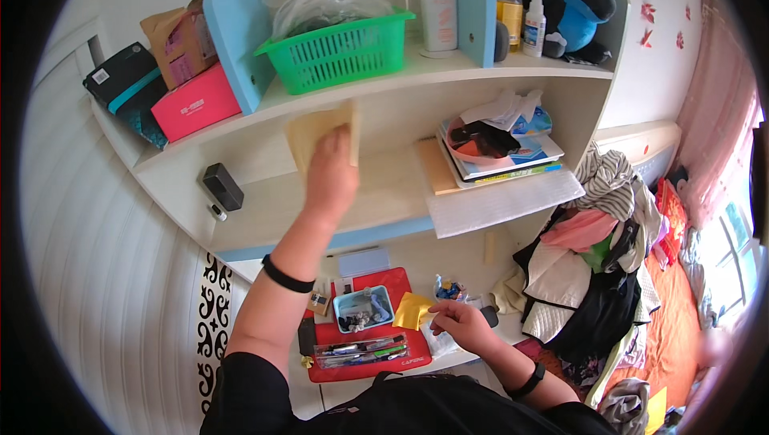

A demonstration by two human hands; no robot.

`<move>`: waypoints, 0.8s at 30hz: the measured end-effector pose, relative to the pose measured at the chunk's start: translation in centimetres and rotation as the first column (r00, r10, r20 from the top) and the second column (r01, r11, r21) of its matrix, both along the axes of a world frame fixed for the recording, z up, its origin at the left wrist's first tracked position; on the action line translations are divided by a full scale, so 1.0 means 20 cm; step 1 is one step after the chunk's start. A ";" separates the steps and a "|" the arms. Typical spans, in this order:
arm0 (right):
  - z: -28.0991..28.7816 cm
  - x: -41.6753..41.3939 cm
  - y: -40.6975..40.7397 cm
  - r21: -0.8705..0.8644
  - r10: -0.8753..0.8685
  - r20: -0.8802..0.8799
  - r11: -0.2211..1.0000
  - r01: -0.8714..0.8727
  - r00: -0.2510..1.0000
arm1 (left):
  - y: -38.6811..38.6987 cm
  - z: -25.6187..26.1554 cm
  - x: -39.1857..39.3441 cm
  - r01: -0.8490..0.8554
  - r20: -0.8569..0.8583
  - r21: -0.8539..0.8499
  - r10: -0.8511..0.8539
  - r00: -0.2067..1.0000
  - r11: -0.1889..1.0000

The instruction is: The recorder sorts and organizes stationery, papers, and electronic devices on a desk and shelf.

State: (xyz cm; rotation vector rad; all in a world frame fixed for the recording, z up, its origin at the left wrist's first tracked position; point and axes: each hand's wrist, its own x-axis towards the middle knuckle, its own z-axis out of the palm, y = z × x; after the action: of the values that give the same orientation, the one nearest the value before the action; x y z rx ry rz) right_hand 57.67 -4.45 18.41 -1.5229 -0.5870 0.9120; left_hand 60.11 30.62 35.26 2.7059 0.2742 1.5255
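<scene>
My left hand is raised into the middle shelf and grips a pale yellow cloth or sheet, blurred, against the back panel. Just above it is the shelf bearing a green plastic basket. Lower down, my right hand has loosely bent fingers with nothing visible between them. Its fingertips overlap the edge of a golden-yellow packet or cloth; whether they touch cannot be told. That yellow piece lies partly over a red case, which also bears a light-blue tray and a clear pouch of pens.
A stack of books topped by a pink bowl stands on the middle shelf, beside overhanging white foam sheeting. A black box sits at left. Clothes are heaped at right. A white bottle stands above.
</scene>
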 end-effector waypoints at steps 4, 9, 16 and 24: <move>-0.11 0.03 -0.11 0.036 -0.049 -0.024 0.998 0.050 0.999 | 0.01 -0.27 0.36 0.127 -0.400 0.054 -0.095 0.912 0.990; -0.10 0.07 -0.20 0.024 -0.093 -0.038 0.995 0.094 0.995 | -0.02 -0.28 0.63 0.018 -0.714 -0.171 -0.137 0.687 0.985; -0.10 0.08 -0.22 0.042 -0.073 -0.035 0.996 0.075 0.997 | -0.02 -0.16 0.59 -0.201 -0.797 -0.457 -0.298 0.526 0.867; -0.07 0.12 -0.12 0.042 0.033 -0.020 0.999 -0.032 0.999 | -0.03 -0.15 0.16 -0.060 -0.293 -0.945 -0.751 0.592 0.321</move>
State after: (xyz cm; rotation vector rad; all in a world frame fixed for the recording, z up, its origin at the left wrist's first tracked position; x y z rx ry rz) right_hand 60.04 -6.88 17.10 -1.4687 -0.6136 0.9339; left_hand 63.23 29.99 32.17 1.9488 0.2789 -0.0716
